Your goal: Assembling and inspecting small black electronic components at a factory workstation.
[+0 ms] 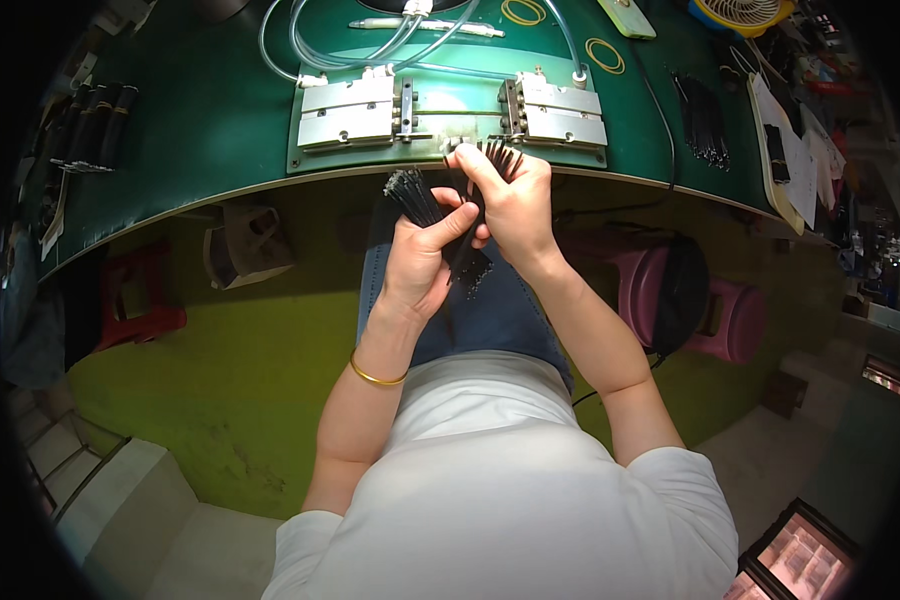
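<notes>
My left hand is closed around a bundle of thin black wires. Their pale tips fan out above the thumb, and more dark ends show below the fingers. My right hand is closed too, its thumb and forefinger pinched at the work fixture's front edge. Several more black wires stick out between its fingers; what the fingertips pinch is too small to make out. Just beyond the hands is the fixture, with a silver block on the left and another on the right, on a green base plate.
Clear air hoses run to the blocks. A pen and rubber bands lie behind. Black wire bundles rest at the left and right. Pink stools and a red stool stand under the table edge.
</notes>
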The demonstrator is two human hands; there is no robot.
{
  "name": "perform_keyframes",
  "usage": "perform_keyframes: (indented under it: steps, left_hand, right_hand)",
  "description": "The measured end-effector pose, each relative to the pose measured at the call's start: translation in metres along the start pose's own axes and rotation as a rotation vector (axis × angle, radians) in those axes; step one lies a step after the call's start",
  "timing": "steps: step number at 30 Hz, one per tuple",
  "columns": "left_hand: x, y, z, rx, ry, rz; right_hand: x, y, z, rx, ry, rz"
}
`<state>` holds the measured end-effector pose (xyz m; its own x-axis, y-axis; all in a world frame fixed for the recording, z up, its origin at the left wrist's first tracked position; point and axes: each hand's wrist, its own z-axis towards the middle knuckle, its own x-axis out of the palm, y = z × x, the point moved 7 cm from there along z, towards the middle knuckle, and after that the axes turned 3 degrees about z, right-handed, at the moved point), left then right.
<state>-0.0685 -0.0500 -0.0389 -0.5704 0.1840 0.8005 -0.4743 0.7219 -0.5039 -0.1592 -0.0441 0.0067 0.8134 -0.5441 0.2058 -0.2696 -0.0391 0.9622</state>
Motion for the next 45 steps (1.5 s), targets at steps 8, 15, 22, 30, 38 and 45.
perform_keyframes:
  steps: [8, 15, 22, 30, 38, 45]
  left_hand:
    - [0.002, -0.001, 0.0, -0.006, 0.004, 0.002]
    - [0.003, -0.001, -0.002, -0.002, 0.029, 0.016]
    - [0.002, -0.001, -0.004, 0.012, -0.023, 0.102]
    - [0.005, 0.002, -0.001, 0.011, 0.019, 0.098]
    - [0.015, -0.024, -0.01, -0.03, 0.043, 0.106]
    - [0.002, -0.023, -0.018, 0.058, -0.022, 0.226]
  right_hand:
    - [0.0, -0.001, 0.001, 0.014, 0.01, 0.025]
    - [0.006, 0.005, -0.006, -0.004, 0.077, -0.01]
    - [-0.002, 0.001, -0.004, -0.018, 0.017, -0.042]
    - [-0.006, -0.003, 0.0, 0.005, 0.0, 0.006]
    - [0.003, -0.002, -0.001, 0.047, 0.023, -0.012]
    - [0.002, 0.006, -0.015, -0.032, 0.053, -0.126]
